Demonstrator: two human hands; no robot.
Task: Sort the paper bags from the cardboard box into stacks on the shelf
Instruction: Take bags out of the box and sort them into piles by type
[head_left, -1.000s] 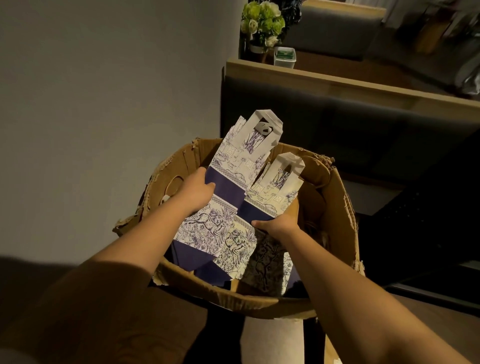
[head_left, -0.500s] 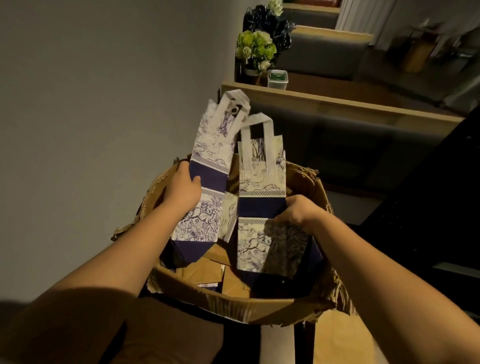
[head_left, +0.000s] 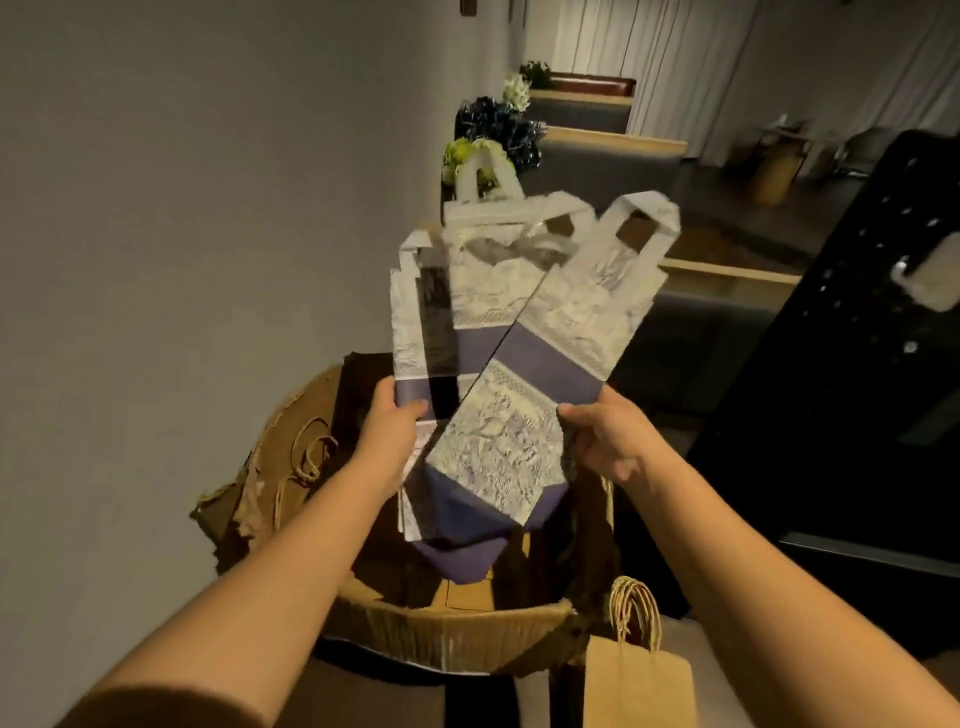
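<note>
Sorting looks barely begun: left hand (head_left: 390, 431) and right hand (head_left: 605, 439), fingers clamped on patterned bags (head_left: 498, 364), above the cardboard box (head_left: 457, 631) at 6 o'clock, no stacks visible.

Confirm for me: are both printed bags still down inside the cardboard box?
No. The left hand and right hand hold the printed bags raised above the cardboard box.

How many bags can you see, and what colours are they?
Blue-and-white bags: 2, one in the left hand at, one in the right hand at. The left one might be several stacked, too blurry to tell.
Brown bags: 1, standing beside the box at.
Total: 3
</note>
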